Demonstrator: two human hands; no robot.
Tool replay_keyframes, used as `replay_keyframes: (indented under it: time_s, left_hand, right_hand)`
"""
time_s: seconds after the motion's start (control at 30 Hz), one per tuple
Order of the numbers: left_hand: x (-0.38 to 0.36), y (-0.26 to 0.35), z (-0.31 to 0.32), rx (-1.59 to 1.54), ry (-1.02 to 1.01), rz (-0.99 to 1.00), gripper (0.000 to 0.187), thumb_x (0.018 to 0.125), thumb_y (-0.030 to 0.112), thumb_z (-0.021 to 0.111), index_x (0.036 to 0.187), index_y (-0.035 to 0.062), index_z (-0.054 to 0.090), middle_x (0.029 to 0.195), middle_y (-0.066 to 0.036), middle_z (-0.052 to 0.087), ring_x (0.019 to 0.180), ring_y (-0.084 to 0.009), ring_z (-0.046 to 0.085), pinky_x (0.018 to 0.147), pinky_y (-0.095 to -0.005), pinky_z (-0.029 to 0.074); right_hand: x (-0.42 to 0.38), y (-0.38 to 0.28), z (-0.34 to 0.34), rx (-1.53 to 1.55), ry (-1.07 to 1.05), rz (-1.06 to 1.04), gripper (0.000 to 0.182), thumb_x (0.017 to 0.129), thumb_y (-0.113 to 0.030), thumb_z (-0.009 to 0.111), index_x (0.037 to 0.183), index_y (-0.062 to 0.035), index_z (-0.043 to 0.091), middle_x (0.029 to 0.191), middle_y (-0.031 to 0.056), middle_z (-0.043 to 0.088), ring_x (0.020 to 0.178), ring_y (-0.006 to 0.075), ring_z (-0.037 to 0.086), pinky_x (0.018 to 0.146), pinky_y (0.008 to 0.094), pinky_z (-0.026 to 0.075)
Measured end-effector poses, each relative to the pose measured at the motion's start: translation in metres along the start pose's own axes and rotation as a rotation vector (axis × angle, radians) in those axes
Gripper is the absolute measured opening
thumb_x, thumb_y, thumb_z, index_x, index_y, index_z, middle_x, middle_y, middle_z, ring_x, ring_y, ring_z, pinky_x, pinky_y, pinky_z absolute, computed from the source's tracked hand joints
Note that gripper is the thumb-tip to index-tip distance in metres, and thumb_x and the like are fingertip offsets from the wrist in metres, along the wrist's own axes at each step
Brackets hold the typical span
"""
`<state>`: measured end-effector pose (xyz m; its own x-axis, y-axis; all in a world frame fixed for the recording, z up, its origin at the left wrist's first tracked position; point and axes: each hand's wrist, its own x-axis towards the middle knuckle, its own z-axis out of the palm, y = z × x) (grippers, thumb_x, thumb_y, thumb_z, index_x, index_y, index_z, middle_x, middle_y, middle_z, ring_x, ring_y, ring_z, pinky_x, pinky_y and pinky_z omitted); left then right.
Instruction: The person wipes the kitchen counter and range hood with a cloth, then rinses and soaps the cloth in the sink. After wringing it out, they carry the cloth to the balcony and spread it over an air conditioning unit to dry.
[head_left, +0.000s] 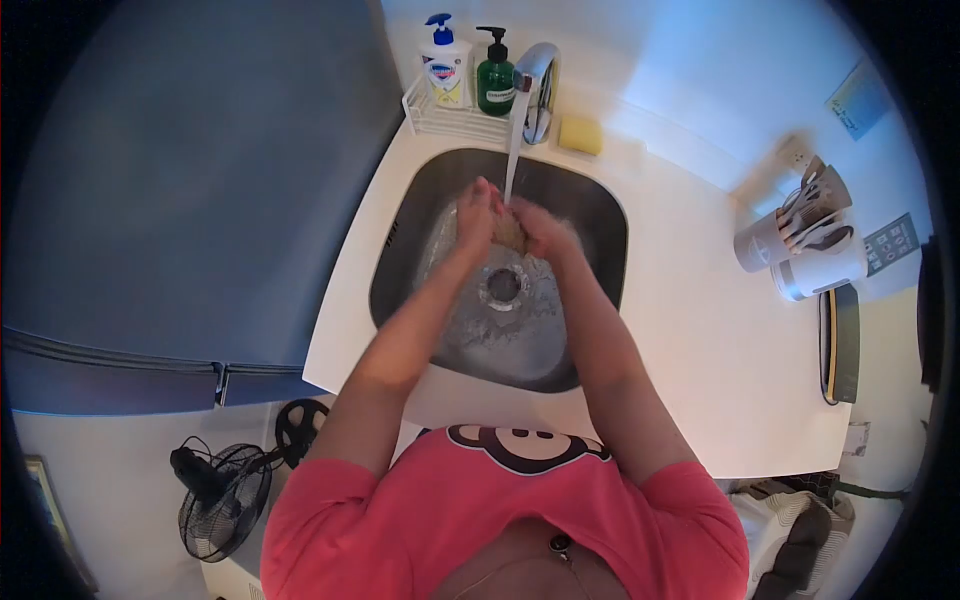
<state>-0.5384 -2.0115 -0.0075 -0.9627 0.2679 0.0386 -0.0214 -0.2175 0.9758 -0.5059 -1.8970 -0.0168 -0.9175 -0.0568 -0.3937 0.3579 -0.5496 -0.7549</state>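
Note:
Water runs from the chrome faucet [540, 92] in a thin stream down to my hands, which are together over the dark sink [395, 275]. My left hand [477, 217] is closed, its fingers pressed toward the other hand. Curled in from the right, my right hand [541, 229] is closed too and slightly blurred. Between them shows a tan, brownish thing [511, 237], mostly covered by the fingers; its kind I cannot make out. Below the hands, water spreads around the round drain [504, 286].
Behind the sink, a white rack [455, 122] holds a white pump bottle [446, 70] and a green pump bottle [496, 75]. A yellow sponge [580, 134] lies right of the faucet. Utensil holders [762, 243] stand on the right counter. A black fan [225, 500] is at lower left.

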Motion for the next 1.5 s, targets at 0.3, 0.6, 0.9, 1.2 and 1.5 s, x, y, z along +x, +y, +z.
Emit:
replay_keyframes:
  time_s: [0.3,0.6,0.9,1.2,1.5]
  left_hand:
    - [0.046,-0.016,-0.036,0.414,-0.200,-0.146,0.050,0.090,0.044,0.045,0.124,0.0071,0.044,0.118,-0.013,0.052,0.109,-0.0221,0.048,0.090,-0.0349,0.038]
    - [0.022,-0.061,-0.029,-0.603,-0.249,-0.806,0.034,0.088,0.034,0.044,0.102,0.0050,0.055,0.100,-0.013,0.059,0.092,-0.0262,0.058,0.080,-0.0421,0.048]
    - [0.002,-0.006,0.006,-0.637,-0.012,-0.741,0.021,0.084,0.021,0.046,0.094,0.0054,0.055,0.092,-0.010,0.061,0.084,-0.0245,0.060,0.077,-0.0394,0.050]
    - [-0.001,0.007,-0.006,-0.471,0.092,-1.063,0.036,0.084,0.036,0.049,0.106,0.0086,0.054,0.105,-0.008,0.058,0.098,-0.0236,0.056,0.087,-0.0404,0.045]
    - [0.033,-0.060,-0.017,-0.715,0.063,-0.785,0.032,0.087,0.030,0.048,0.105,0.0051,0.054,0.104,-0.012,0.059,0.093,-0.0290,0.059,0.084,-0.0460,0.046]
  right_hand:
    - [-0.007,-0.048,-0.009,-1.160,0.218,-0.430,0.018,0.083,-0.021,0.060,0.085,-0.0038,0.060,0.074,0.0007,0.059,0.069,0.0124,0.055,0.065,0.0273,0.044]
    - [0.006,-0.001,0.018,-0.483,0.211,-0.374,0.018,0.087,-0.020,0.054,0.094,-0.0026,0.056,0.081,0.0041,0.058,0.071,0.0131,0.053,0.061,0.0279,0.043]
    - [-0.006,0.030,-0.016,0.190,0.261,-0.116,0.030,0.085,-0.031,0.058,0.102,-0.0060,0.056,0.090,0.0064,0.058,0.082,0.0154,0.057,0.071,0.0294,0.046]
    - [0.000,0.005,0.004,-0.501,0.518,-0.407,0.020,0.079,-0.021,0.061,0.088,-0.0044,0.057,0.088,0.0082,0.059,0.083,0.0162,0.054,0.073,0.0275,0.043]
    - [0.014,-0.042,0.013,-0.340,0.436,-0.636,0.034,0.089,-0.030,0.048,0.083,0.0011,0.059,0.078,0.0070,0.059,0.071,0.0144,0.051,0.068,0.0289,0.041]
